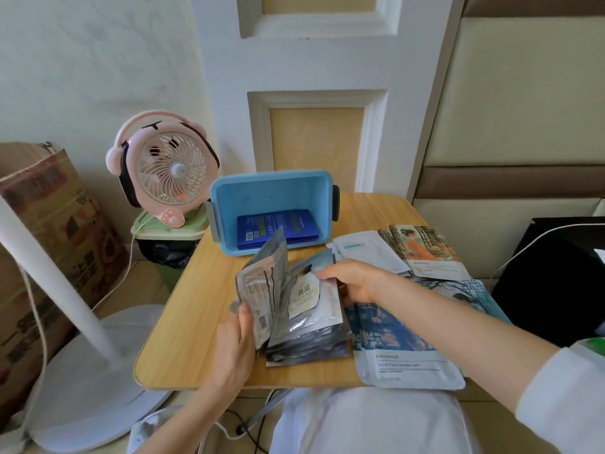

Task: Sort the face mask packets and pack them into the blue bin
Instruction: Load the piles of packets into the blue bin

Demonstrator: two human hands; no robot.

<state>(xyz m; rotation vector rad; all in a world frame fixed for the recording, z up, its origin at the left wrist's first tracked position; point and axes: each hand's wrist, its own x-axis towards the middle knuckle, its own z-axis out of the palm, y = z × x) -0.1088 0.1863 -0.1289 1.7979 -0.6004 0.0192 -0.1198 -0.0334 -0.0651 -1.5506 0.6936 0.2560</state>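
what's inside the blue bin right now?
A stack of dark blue packets lies in the blue bin; nothing else shows. The silver packets lifted by the left hand cover part of the stack's front edge. The count, and anything beneath the stack, is hidden.

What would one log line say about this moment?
left hand grips grey foil mask packets | right hand holds their top edge | blue plastic bin: dark blue packets inside
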